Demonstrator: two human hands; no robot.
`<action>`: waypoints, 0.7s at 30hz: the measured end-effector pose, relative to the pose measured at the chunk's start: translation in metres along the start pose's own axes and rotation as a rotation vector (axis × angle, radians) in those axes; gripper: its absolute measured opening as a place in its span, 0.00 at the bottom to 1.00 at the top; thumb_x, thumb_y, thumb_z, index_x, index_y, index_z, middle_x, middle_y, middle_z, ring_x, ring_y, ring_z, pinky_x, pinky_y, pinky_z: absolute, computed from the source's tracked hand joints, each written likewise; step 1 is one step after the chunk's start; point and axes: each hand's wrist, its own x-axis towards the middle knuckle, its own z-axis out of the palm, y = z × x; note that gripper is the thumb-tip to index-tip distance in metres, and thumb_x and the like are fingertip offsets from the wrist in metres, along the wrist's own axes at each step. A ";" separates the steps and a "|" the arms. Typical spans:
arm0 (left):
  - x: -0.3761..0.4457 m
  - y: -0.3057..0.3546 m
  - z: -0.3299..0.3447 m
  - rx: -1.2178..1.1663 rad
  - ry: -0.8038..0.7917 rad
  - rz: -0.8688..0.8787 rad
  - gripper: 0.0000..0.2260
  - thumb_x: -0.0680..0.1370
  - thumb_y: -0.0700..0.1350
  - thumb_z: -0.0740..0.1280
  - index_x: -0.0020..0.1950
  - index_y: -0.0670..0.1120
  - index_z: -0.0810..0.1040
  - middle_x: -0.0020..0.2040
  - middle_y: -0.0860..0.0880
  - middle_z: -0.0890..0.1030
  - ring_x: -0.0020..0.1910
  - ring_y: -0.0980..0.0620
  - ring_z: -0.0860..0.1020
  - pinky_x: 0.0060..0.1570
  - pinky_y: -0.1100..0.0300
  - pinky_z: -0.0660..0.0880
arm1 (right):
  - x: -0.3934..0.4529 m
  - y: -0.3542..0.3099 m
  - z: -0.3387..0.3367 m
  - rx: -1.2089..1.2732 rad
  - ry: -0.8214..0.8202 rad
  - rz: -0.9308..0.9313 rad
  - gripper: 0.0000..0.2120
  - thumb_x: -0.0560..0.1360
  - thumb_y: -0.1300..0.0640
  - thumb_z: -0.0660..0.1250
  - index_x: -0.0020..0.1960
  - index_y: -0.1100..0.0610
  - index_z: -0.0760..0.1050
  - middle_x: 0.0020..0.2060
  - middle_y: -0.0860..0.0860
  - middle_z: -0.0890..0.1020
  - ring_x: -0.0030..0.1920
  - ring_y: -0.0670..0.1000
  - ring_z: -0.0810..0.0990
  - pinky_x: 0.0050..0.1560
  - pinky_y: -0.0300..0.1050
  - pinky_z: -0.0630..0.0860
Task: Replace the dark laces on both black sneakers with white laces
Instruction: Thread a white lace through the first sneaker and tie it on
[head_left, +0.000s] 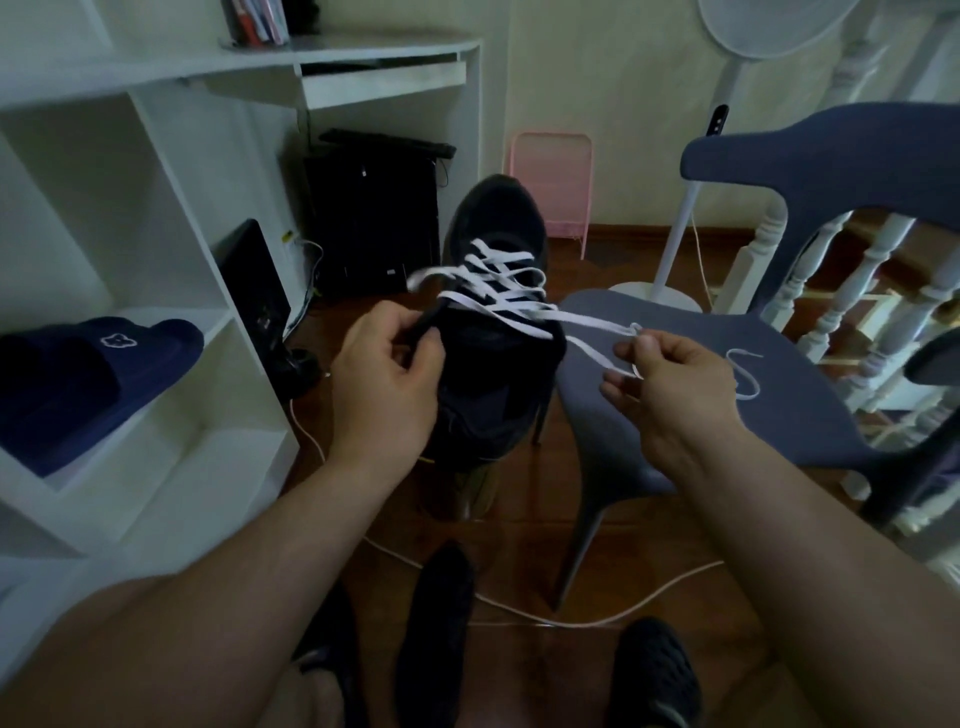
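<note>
Shadow swallows the black sneaker (493, 364) held up between the hands, toe away, so its eyelets and sole cannot be made out, though one white lace (498, 291) crisscrosses it. Left hand (387, 384) curls round the collar, fingers pinching the edge; right hand (675, 389) pinches the lace's free end over the blue chair (779, 353). Two more dark shoes (441, 613) lie on the floor, partly cut off.

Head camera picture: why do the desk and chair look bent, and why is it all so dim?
Head view: a wide-angle lens bows the white desk and blue chair near the edges; room light is low, so the black sneaker loses detail; the white lace stands out; slightly soft throughout.
</note>
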 end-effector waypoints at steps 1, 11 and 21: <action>0.000 -0.001 -0.003 -0.007 0.007 0.011 0.02 0.83 0.49 0.68 0.52 0.54 0.79 0.48 0.51 0.81 0.42 0.57 0.79 0.39 0.66 0.72 | 0.003 0.000 -0.002 0.042 -0.001 0.034 0.09 0.85 0.52 0.63 0.56 0.54 0.80 0.54 0.51 0.84 0.54 0.54 0.84 0.50 0.49 0.85; -0.010 -0.008 0.003 0.087 -0.049 0.008 0.03 0.83 0.50 0.69 0.56 0.55 0.79 0.51 0.55 0.82 0.46 0.59 0.80 0.45 0.59 0.79 | -0.027 -0.028 0.016 0.512 -0.470 0.232 0.21 0.88 0.50 0.49 0.60 0.60 0.78 0.60 0.50 0.85 0.61 0.56 0.84 0.67 0.61 0.74; -0.005 -0.009 -0.006 -0.002 0.009 -0.066 0.04 0.82 0.50 0.72 0.56 0.55 0.80 0.47 0.58 0.83 0.45 0.61 0.81 0.45 0.66 0.78 | 0.011 -0.012 -0.004 0.354 -0.199 0.283 0.09 0.85 0.51 0.61 0.49 0.54 0.75 0.29 0.48 0.67 0.27 0.46 0.68 0.50 0.51 0.80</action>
